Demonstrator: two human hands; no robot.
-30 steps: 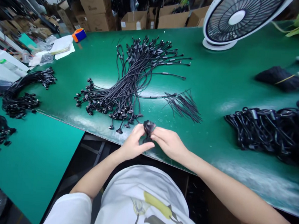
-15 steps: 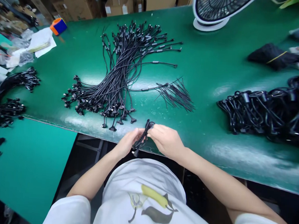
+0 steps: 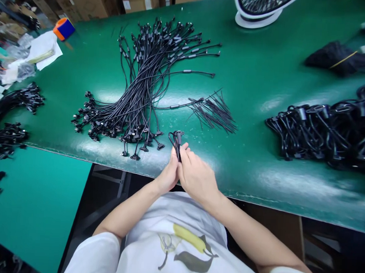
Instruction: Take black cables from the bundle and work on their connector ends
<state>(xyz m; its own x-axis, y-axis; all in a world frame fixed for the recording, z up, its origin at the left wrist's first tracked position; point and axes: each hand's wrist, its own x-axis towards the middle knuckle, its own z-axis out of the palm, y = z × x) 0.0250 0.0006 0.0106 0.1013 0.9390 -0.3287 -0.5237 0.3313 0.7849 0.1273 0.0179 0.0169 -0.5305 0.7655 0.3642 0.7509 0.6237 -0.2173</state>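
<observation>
- Two bare hands meet over the near edge of a green table (image 3: 249, 148): the left hand (image 3: 168, 172) and the right hand (image 3: 197, 176), fingers of both closed around a folded black cable (image 3: 171, 141).
- Its loop and grey plug end (image 3: 178, 137) poke out beyond the fingertips, over the tabletop; the rest is hidden in the grip, so each finger's exact place is hard to tell.
- Farther in, left of centre, a pile of loose cables (image 3: 142, 79) fans out at both ends; thin black strips (image 3: 216, 114), probably ties, lie at its right.
- Open green surface stretches from the strips to a heap of bundled cables (image 3: 320, 131), room for sideways movement.
- At lower left, a teal surface (image 3: 38, 202) meets the table's edge.
- Cut off by the view: a white fan (image 3: 257, 20) above, the heap at right, more cable bundles (image 3: 9, 111) at left.
</observation>
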